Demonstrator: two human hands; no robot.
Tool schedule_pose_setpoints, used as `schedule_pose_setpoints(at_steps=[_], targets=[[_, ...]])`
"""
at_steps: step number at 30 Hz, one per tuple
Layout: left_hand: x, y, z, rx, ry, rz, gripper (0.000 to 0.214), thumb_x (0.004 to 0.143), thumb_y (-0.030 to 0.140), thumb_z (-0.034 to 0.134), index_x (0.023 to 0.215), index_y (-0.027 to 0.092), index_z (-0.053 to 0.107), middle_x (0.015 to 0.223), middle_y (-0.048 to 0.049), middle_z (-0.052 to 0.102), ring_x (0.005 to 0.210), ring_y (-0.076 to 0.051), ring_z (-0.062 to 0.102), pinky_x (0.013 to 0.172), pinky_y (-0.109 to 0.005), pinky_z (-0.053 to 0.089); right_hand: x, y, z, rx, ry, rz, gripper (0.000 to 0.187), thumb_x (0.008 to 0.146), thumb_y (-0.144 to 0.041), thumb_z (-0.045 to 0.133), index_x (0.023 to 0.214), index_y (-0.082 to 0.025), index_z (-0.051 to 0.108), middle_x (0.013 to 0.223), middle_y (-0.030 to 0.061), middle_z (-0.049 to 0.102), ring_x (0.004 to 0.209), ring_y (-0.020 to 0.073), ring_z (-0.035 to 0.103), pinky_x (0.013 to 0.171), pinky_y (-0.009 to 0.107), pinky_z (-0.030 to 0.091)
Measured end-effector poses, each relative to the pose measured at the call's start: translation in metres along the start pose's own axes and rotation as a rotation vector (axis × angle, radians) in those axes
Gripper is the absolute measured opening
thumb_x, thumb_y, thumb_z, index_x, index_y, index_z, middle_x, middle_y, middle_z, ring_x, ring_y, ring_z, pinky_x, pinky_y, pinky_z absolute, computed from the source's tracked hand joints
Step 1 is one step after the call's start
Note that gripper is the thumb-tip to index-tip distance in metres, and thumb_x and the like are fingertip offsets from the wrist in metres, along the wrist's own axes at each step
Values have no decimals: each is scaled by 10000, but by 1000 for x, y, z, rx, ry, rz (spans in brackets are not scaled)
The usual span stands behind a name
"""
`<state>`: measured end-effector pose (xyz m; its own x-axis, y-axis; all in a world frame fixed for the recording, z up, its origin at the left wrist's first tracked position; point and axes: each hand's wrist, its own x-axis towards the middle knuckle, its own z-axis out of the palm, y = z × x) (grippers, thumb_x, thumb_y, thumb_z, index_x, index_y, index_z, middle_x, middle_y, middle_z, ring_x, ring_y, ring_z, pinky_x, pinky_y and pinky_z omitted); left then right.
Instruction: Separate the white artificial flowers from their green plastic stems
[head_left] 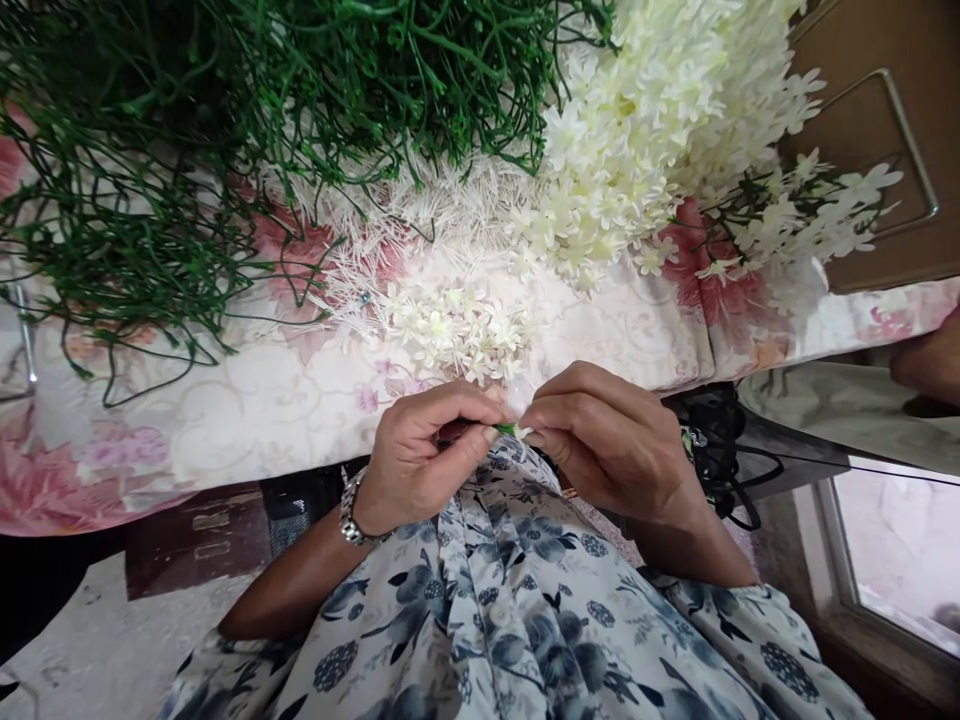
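My left hand (435,450), with a metal watch on its wrist, pinches a short green plastic stem (507,429) between thumb and forefinger. My right hand (611,435) has its fingertips closed on a small white artificial flower (523,434) at the end of that stem. Both hands meet in front of my body, just past the table's near edge. A small heap of loose white blossoms (465,330) lies on the cloth right beyond them. How far the stem runs inside my left fingers is hidden.
A floral tablecloth (247,425) covers the table. Tangled green plastic stems (390,80) pile up at the back and left, thin white stamens (435,205) in the middle. A large heap of white flowers (637,130) stands back right, beside a brown board (862,130) with a metal handle.
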<state>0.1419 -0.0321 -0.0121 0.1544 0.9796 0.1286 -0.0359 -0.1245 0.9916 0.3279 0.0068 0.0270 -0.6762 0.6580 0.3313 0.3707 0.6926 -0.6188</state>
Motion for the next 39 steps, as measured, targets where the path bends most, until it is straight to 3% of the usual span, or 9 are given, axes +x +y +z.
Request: schedule_pose_setpoints(at_steps=[7,13,22,28,39], targets=[[5,2,2,162,9,79,145,745,30,557,806,145,620,769,-32,653,707,-104,594,662,-219,464,-3,1,4,-108,-29,5,168,782,-74,568,944,-116,578,843,67,578,776,131,533,663,255,467],[10,-6,1,97,-18,-74,81,778,93,554,767,145,616,687,2,618,608,-70,539,568,-183,421,-1,13,19,12,59,27,106,794,-78,560,889,-120,534,808,55,586,764,114,545,655,236,473],[14,-13,4,-119,85,-259,68,800,171,563,770,151,620,634,17,597,553,-60,533,507,-153,422,5,23,38,67,211,27,119,775,-52,569,853,-130,525,748,44,582,717,109,539,618,239,470],[17,-15,1,-124,119,-259,81,793,197,571,756,150,626,622,19,571,550,-59,508,504,-152,414,10,23,44,105,264,56,158,771,-52,563,881,-160,532,745,30,581,705,120,544,604,262,481],[17,-17,0,-3,122,-164,84,774,160,560,720,147,622,594,8,574,525,-70,504,482,-165,400,11,29,41,230,187,88,134,772,-53,557,862,-153,553,734,35,586,689,120,538,618,273,475]])
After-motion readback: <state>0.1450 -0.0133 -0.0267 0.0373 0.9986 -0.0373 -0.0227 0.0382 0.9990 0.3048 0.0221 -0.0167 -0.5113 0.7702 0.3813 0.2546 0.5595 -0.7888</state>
